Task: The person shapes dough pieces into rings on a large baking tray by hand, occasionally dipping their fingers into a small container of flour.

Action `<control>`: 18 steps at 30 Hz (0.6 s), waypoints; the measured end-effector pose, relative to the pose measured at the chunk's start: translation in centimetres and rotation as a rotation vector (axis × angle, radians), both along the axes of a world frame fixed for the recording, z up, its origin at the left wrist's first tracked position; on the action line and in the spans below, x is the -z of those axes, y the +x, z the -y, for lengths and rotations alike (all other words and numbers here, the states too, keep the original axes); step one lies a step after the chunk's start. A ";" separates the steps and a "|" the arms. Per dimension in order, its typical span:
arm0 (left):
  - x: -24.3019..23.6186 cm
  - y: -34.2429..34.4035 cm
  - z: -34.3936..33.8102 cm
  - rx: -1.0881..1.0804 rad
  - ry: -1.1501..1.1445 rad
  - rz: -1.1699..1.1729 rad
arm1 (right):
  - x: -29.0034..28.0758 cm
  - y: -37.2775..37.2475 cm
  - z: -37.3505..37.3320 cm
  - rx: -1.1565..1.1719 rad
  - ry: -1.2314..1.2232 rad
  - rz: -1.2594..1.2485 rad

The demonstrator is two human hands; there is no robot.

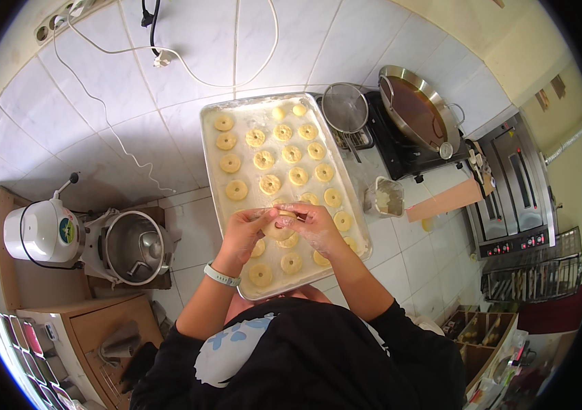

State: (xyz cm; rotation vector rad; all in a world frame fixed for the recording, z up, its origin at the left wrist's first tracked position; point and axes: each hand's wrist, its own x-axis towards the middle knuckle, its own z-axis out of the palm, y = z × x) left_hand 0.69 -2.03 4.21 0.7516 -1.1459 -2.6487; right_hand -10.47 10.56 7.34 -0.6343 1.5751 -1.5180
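A large metal tray [214, 212] with floury patches lies below me, holding several pale dough rings [291, 262] in rows and a couple of smooth dough balls [299, 108] at the far right corner. Over its near half, my left hand [247, 231] and my right hand [311, 229] pinch a dough ring [279, 231] between their fingers, thumbs close together at its upper part. Flour dusts my fingers. The ring partly hides the pieces beneath it.
At right are a mesh strainer [345, 104], a pot of brown oil [417, 111] on a black burner, a plastic container [384, 199] and a steel oven [513, 191]. A white mixer [43, 230] with a bowl stands left. Cords [261, 68] hang on the tiled wall.
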 end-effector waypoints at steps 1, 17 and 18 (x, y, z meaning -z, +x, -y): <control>0.0 0.2 -0.1 -0.039 -0.019 0.017 | 0.1 -0.2 -0.3 0.000 0.002 -0.001; -0.3 0.6 -0.8 -0.068 -0.005 0.064 | 0.1 -0.5 -1.0 -0.097 0.023 0.024; -0.3 0.7 -0.8 -0.072 -0.004 0.067 | 0.0 -0.5 -1.1 -0.101 0.029 0.034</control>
